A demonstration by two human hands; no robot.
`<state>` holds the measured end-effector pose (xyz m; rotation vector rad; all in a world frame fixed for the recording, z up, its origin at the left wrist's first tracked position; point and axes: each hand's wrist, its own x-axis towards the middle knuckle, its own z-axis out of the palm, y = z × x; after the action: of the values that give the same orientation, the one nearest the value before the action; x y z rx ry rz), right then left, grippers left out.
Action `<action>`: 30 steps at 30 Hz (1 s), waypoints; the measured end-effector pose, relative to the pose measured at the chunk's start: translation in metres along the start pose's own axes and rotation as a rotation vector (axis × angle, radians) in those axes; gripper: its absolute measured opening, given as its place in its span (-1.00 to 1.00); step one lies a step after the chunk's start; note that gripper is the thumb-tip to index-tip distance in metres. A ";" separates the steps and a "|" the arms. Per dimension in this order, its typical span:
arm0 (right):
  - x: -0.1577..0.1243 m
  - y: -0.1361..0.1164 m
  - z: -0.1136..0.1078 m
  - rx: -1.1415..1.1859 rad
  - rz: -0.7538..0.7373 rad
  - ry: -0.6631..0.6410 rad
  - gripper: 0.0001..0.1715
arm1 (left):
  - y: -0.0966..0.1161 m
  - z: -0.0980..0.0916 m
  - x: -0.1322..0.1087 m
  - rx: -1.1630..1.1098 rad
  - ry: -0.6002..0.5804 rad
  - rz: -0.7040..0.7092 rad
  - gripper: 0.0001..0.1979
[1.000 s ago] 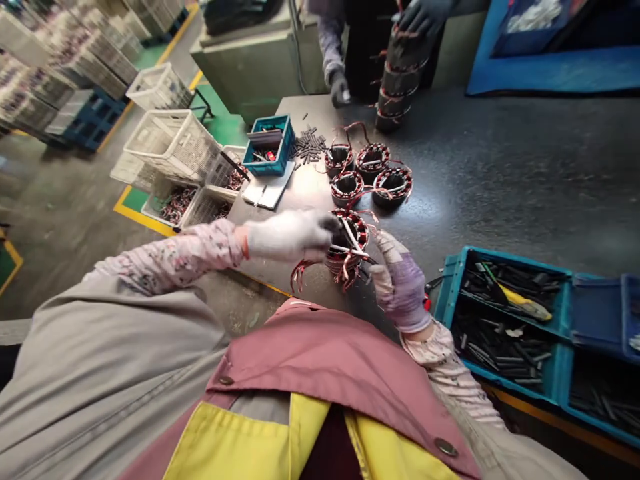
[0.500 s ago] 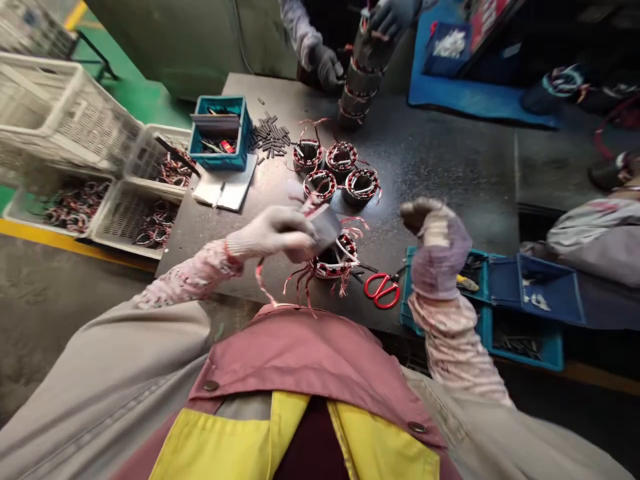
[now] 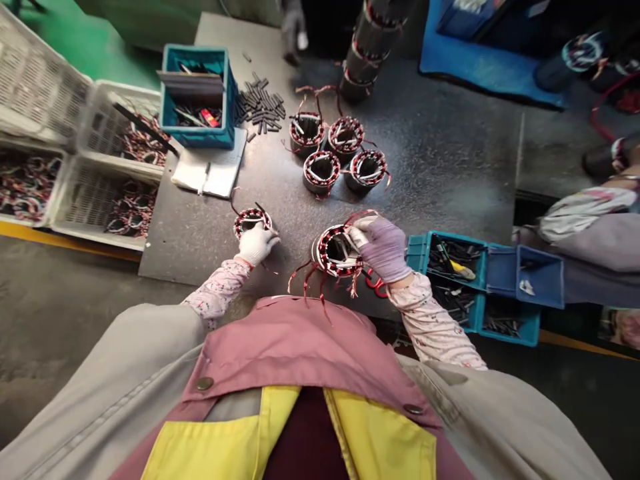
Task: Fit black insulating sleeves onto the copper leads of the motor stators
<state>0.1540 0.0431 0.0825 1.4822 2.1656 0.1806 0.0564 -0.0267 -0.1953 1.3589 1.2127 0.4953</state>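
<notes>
My left hand (image 3: 256, 243), in a white glove, rests on the near side of a wound stator (image 3: 251, 221) on the dark table, fingers curled against it. My right hand (image 3: 383, 247), in a purple glove, is closed on the rim of a second stator (image 3: 334, 251) with red wires trailing toward me. Red scissors (image 3: 373, 285) lie partly hidden under the right wrist. Several more stators (image 3: 340, 152) stand in a cluster farther out on the table.
A teal bin (image 3: 197, 93) and loose black sleeves (image 3: 260, 107) sit at the far left. Teal trays of tools (image 3: 470, 280) stand at the right edge. White crates of wire parts (image 3: 100, 180) sit left of the table. Another person's hand (image 3: 294, 27) and a tall stator stack (image 3: 367, 50) are at the far side.
My left hand has set a stator down to the left and stayed on it. My right hand dropped from mid-air onto the stator in front of me. The view shifted upward.
</notes>
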 end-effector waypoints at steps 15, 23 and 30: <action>-0.056 0.006 -0.006 -0.044 -0.300 -0.154 -0.48 | 0.181 -0.108 -0.021 0.474 -0.045 0.612 -0.63; -0.053 0.004 0.020 0.037 -0.278 -0.082 -0.45 | 0.148 -0.102 -0.038 -0.197 -0.324 0.585 -0.72; -0.052 0.006 0.019 0.054 -0.335 -0.103 -0.45 | 0.135 -0.091 -0.062 0.490 -0.117 0.658 -0.75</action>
<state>0.1829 -0.0045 0.0859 1.1063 2.3090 -0.0694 0.0040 -0.0066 -0.0306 2.1954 0.7923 0.5806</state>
